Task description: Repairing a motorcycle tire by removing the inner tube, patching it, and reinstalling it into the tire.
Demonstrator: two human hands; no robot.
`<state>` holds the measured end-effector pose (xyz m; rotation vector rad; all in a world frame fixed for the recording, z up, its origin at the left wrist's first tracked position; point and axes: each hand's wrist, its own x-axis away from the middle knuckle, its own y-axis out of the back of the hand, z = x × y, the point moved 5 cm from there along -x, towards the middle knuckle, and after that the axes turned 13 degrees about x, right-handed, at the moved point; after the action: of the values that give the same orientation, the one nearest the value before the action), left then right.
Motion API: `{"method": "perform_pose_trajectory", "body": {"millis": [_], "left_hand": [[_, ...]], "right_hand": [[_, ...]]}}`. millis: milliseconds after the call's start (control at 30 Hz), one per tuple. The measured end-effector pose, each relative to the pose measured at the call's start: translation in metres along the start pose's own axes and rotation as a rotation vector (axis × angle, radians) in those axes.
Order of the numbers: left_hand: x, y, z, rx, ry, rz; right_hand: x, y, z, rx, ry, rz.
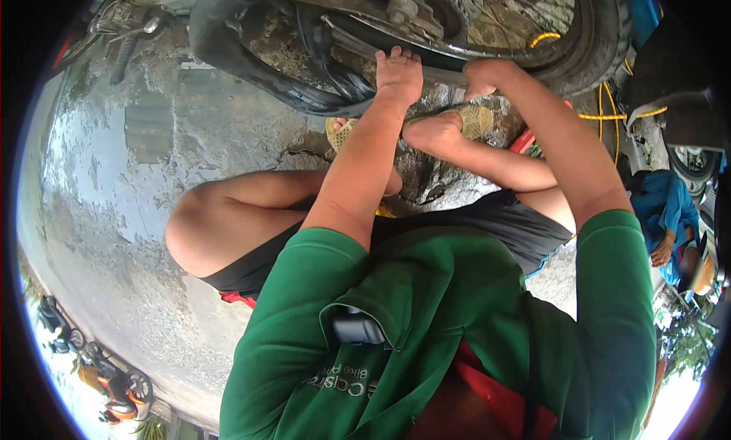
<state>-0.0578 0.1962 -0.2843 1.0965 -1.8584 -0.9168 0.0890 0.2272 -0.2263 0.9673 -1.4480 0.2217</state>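
A spoked-hub wheel with a metal rim (502, 55) and a black treaded tyre (609, 40) stands at the far side, in front of my feet. My left hand (400, 76) bends its fingers over the lower tyre edge by the rim. A little to the right, my right hand (487, 77) is closed on the same edge, its fingertips partly hidden. From the wheel's left side hangs a loose loop of black rubber, seemingly an inner tube (259, 86), with a crumpled fold inside it. A valve-like metal tip shows near that fold.
Yellow sandals (476, 122) are under and beside my feet, close below the wheel. A yellow hose (609, 114) runs at right, near a red object (523, 141). A person in blue (666, 211) is at far right. Motorcycle parts (133, 32) lie upper left; parked motorcycles (122, 394) stand lower left.
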Motion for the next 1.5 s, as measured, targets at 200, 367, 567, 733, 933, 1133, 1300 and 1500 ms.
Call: {"method": "perform_pose_trajectory", "body": {"millis": [200,367,567,733,933,1133,1300,1500], "left_hand": [[0.005,-0.007,-0.005,0.024,-0.055,0.003],[-0.007,-0.003,-0.008,0.005,-0.041,-0.043],[-0.017,0.010,-0.006,0.098,-0.235,-0.036],[-0.018,0.013,0.026,0.118,-0.045,0.129],[-0.007,0.016,0.041,0.075,-0.080,0.015],[0.002,0.013,0.038,0.071,-0.027,0.073],[0.013,0.015,0.039,0.075,-0.022,0.086],[0.014,0.009,0.039,0.124,-0.042,0.057]], "right_hand": [[0.028,0.000,-0.009,0.240,0.023,0.107],[0.006,-0.015,-0.020,0.215,-0.051,0.050],[-0.064,-0.021,0.007,-0.118,-0.117,-0.277],[-0.115,0.000,0.038,-0.300,0.059,-0.573],[-0.110,-0.005,0.036,-0.369,0.039,-0.451],[-0.052,-0.004,0.016,-0.219,0.006,-0.195],[-0.005,0.003,0.011,-0.091,-0.033,-0.091],[0.004,-0.006,0.002,0.096,0.027,-0.006]]}}
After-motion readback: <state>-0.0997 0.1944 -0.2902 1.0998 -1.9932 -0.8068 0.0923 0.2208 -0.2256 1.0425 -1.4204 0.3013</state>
